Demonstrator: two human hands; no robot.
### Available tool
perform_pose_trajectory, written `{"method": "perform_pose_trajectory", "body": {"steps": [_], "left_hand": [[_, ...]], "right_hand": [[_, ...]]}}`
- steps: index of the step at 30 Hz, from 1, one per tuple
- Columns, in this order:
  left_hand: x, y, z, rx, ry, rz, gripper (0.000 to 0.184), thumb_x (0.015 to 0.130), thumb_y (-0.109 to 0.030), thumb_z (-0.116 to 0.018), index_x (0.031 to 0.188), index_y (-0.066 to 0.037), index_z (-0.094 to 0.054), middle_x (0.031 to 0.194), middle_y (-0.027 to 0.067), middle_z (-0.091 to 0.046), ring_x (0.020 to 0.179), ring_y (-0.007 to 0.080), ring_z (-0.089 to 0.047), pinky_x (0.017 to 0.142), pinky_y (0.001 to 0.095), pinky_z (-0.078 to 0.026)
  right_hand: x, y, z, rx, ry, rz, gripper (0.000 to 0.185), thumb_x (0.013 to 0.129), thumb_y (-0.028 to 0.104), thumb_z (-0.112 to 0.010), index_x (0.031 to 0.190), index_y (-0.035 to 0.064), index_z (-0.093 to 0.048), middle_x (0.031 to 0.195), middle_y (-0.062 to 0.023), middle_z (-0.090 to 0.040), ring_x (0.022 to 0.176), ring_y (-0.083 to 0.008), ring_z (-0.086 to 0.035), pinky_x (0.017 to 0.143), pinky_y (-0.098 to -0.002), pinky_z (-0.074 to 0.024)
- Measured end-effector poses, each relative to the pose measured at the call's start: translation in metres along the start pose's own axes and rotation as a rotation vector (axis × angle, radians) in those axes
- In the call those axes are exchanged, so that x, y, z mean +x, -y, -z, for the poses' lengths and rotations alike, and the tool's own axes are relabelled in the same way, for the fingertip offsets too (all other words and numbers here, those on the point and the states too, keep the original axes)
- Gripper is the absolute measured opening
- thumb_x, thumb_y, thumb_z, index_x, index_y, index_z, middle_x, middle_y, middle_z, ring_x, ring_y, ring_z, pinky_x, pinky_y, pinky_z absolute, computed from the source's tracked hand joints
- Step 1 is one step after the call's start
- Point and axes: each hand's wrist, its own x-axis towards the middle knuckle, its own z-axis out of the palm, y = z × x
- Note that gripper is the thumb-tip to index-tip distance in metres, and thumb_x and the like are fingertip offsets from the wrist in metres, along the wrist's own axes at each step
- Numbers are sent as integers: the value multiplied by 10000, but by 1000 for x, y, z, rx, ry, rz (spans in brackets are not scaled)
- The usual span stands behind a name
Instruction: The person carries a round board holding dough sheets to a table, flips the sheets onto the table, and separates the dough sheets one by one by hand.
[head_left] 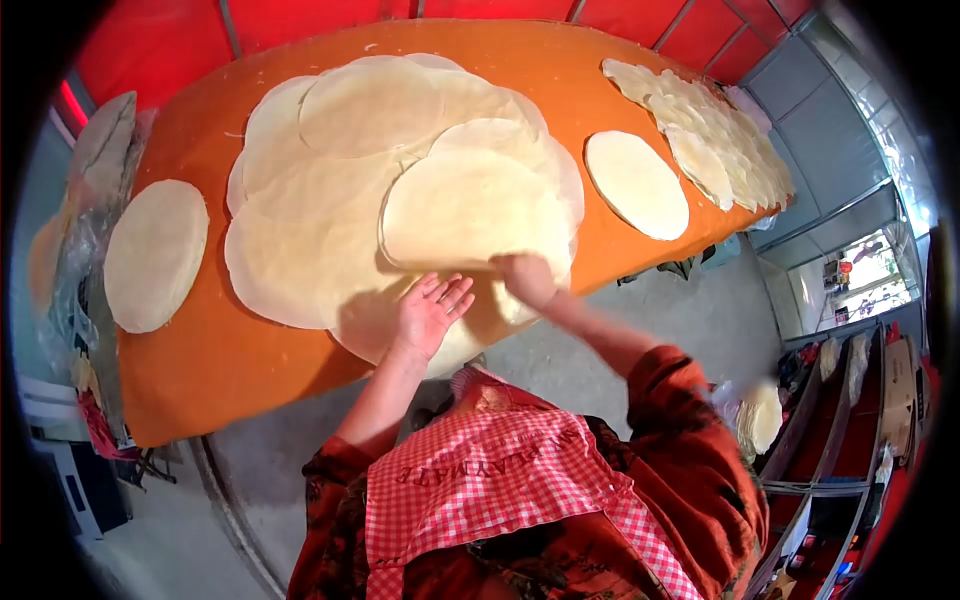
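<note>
Large, thin, pale round dough sheets [300,240] lie overlapping in a wide ring on the orange table. On top of them, one dough sheet [470,210] has its near edge lifted. My right hand [525,278], slightly blurred, is closed on that near edge. My left hand [432,312] is palm up just below the same edge, with its fingers apart and nothing in it. Whether its fingertips touch the sheet, I cannot tell.
A stack of round sheets [157,255] sits at the table's left, and another round sheet [637,185] at the right. Smaller overlapping rounds [700,135] cover the far right end of the orange table [250,380]. Metal shelves [825,440] stand behind on the right.
</note>
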Motion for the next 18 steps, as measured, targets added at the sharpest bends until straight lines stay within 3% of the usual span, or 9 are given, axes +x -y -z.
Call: {"method": "perform_pose_trajectory", "body": {"steps": [2,3,4,5,8,10,12,13,18], "left_hand": [[11,-1,-1,21,-31,-3,208,898,-149,-463,1064,-24,-445,1172,201,-488,1121,355,-506,973,502,-432],[24,-3,7,50,-66,-4,190,891,-150,-480,1043,-35,-479,1128,177,-526,1084,329,-530,952,492,-444],[29,-7,7,81,-69,-10,165,873,-147,-513,1010,-59,-484,1057,141,-540,1037,301,-543,915,478,-461],[35,-10,5,112,-70,-21,148,856,-145,-547,977,-83,-489,986,105,-555,990,272,-555,878,464,-478],[54,-7,-4,108,-163,-90,132,838,-102,-553,961,-97,-504,915,70,-559,960,249,-561,854,445,-479],[74,1,2,109,-163,-89,139,833,-89,-559,958,-108,-501,926,60,-547,959,240,-548,861,445,-476],[100,11,14,97,-200,-104,173,824,-75,-571,966,-129,-486,957,39,-522,964,216,-517,892,448,-461],[101,18,2,135,-303,-171,143,852,-117,-537,983,-85,-490,1020,85,-527,1016,271,-510,952,468,-440],[113,23,-2,231,-316,-192,168,853,-90,-540,1006,-115,-477,1055,85,-512,1050,263,-504,943,462,-446]], "right_hand": [[62,-50,43,7,44,17,218,789,132,-535,947,116,-683,837,-173,-654,768,-315,-639,692,-416,-498],[99,-48,95,-186,57,-217,237,799,144,-527,975,93,-678,850,-180,-654,775,-312,-641,702,-424,-492],[133,-82,123,85,-5,-264,252,806,152,-522,993,70,-669,840,-181,-657,779,-316,-644,713,-424,-491],[142,-65,176,-7,-235,-117,261,803,154,-529,1006,58,-662,810,-185,-655,771,-310,-649,711,-416,-496],[149,-45,245,-196,-384,-15,326,772,95,-500,1045,129,-676,838,-156,-667,801,-323,-645,672,-421,-517],[133,-43,238,-319,-402,48,350,771,72,-484,1059,129,-674,862,-152,-668,796,-319,-643,672,-407,-521],[106,-53,182,-170,-486,164,325,784,49,-466,1022,120,-677,884,-109,-674,773,-290,-649,670,-383,-526],[97,-63,148,-171,-517,263,330,775,29,-476,1014,141,-675,918,-79,-671,809,-253,-650,695,-367,-527],[48,-130,-8,-110,-279,171,270,758,124,-527,990,152,-663,886,-51,-658,804,-213,-642,656,-342,-523]]}}
